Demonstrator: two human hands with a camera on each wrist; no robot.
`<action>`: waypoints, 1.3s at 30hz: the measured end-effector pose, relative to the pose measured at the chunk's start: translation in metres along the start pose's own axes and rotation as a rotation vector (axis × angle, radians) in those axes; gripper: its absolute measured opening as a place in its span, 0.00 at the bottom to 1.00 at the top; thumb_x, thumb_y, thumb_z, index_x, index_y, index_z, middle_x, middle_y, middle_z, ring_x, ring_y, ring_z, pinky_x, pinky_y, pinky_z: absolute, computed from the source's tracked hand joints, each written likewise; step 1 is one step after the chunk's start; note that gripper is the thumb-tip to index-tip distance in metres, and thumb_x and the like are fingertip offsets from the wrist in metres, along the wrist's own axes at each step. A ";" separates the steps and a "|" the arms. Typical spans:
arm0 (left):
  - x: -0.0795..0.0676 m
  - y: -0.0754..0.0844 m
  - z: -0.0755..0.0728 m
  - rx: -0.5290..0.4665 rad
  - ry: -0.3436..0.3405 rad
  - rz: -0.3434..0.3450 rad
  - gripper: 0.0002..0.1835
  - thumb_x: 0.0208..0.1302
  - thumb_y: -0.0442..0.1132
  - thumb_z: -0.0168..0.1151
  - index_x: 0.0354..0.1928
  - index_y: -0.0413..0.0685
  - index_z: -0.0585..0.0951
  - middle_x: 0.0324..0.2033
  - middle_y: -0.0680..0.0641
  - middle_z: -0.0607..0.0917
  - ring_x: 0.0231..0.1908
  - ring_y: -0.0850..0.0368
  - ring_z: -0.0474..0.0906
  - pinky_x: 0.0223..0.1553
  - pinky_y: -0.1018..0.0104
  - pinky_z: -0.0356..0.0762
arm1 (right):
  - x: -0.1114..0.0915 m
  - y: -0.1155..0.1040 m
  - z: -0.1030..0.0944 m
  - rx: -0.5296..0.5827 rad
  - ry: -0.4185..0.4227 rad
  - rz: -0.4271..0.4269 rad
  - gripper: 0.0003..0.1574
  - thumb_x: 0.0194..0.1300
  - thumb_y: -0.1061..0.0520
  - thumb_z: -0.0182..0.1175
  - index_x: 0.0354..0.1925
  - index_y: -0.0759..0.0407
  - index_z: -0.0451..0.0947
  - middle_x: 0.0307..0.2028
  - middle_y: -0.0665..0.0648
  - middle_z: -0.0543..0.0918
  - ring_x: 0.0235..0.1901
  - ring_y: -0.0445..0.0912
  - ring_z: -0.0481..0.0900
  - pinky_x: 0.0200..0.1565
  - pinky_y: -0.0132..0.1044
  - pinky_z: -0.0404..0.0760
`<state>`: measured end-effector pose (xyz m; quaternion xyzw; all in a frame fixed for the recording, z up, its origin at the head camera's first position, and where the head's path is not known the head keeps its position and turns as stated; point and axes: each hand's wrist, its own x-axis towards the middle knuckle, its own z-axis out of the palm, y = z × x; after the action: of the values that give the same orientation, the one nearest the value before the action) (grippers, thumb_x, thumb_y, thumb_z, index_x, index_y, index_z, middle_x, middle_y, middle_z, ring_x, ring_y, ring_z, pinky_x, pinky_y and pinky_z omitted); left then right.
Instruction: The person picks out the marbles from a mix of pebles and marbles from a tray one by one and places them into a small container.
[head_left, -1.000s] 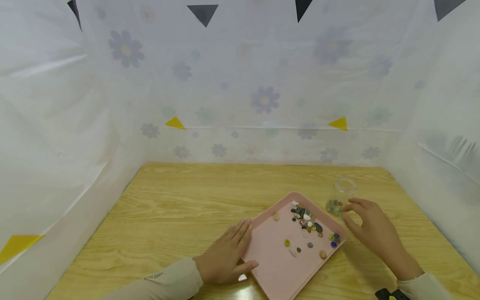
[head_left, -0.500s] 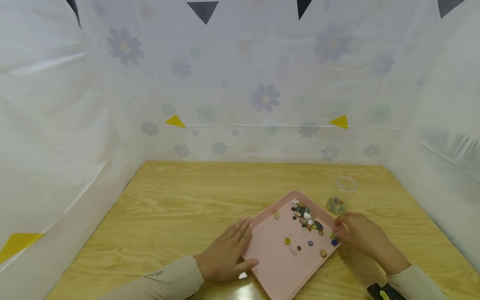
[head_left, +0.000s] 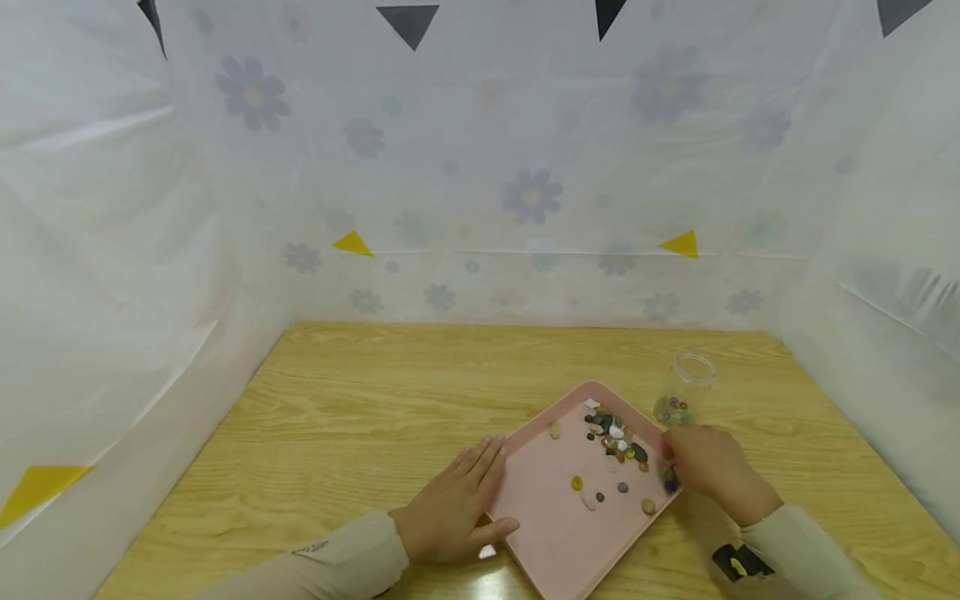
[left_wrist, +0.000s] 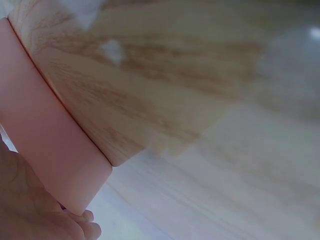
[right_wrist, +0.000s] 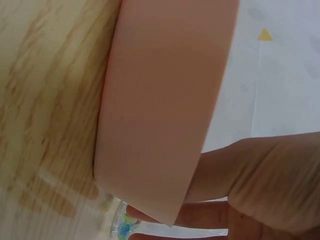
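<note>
My left hand lies with straight fingers along the left edge of a pink tray, thumb spread over the near rim. My right hand reaches over the tray's right corner, fingers bent down among glass beads there; a dark blue bead shows beside them. Its fingertips are hidden in the head view, and in the right wrist view the tray wall covers them, so I cannot tell whether they pinch a bead. Several mixed pebbles lie in the tray's far right part. A yellow bead sits nearer the middle.
Just behind my right hand stands a clear jar with several glass beads at its bottom, its mouth uncovered. The wooden table extends to the left and back, enclosed by white flower-printed curtains.
My right hand has come from beside the jar, down and left to the tray's right corner, its fingers now bent down over the beads. My left hand has stayed in place.
</note>
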<state>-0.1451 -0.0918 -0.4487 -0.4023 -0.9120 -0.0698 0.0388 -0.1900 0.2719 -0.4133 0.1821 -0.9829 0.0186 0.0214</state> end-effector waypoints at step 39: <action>0.001 0.002 0.001 -0.006 -0.016 -0.011 0.45 0.72 0.66 0.27 0.73 0.32 0.50 0.73 0.34 0.48 0.73 0.41 0.45 0.70 0.48 0.52 | 0.003 0.002 -0.009 0.007 0.121 -0.055 0.04 0.54 0.63 0.67 0.27 0.57 0.81 0.23 0.53 0.80 0.19 0.44 0.75 0.20 0.40 0.75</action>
<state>-0.1441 -0.0897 -0.4490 -0.3978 -0.9144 -0.0693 0.0298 -0.1933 0.2736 -0.4045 0.2077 -0.9743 0.0324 0.0806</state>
